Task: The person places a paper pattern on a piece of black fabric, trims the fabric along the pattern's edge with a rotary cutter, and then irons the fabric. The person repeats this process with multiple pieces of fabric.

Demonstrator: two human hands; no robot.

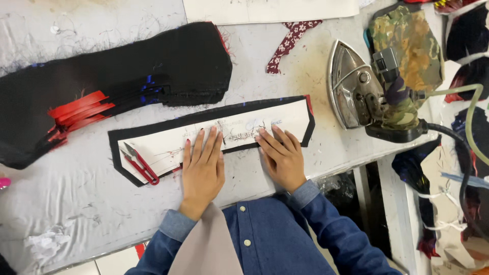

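A long white pattern piece [168, 142] lies on a slightly larger black fabric piece [114, 137] on the pale table [76, 203]. My left hand [202, 168] presses flat on the lower edge of the pattern near its middle, fingers together. My right hand [280, 155] lies beside it, fingertips on the pattern's lower edge where the black border shows. Red-handled thread snips [140, 164] rest on the pattern's left end, left of my left hand. Both sleeves are blue denim.
A thick stack of black, red and blue cut fabric [127, 76] lies behind the pattern. A steam iron [356, 91] rests on its side at the right on a camouflage pad [407, 40], hose trailing off. A red patterned scrap [288, 43] and white paper [270, 10] lie farther back.
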